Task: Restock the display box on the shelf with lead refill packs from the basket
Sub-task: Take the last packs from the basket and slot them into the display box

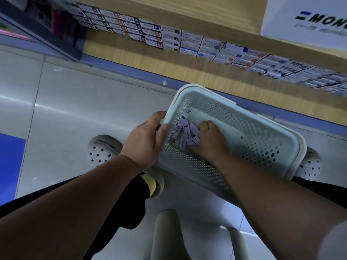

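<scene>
A pale green perforated basket (262, 128) hangs tilted over the floor in front of the shelf. My left hand (144, 139) grips its left rim, thumb inside. Several light purple lead refill packs (185, 133) lie heaped in the basket's lower left corner. My right hand (210, 141) is down inside the basket, its fingers closed over the right side of the heap. Whether it has any pack lifted I cannot tell. The display box is not clearly told apart among the shelf stock.
A wooden shelf (169, 59) runs across the top, holding rows of small stationery boxes (210, 47). A white sign (308, 19) stands at top right. Grey clogs (101, 149) stand on the tiled floor. A pale stool (169, 235) sits below the basket.
</scene>
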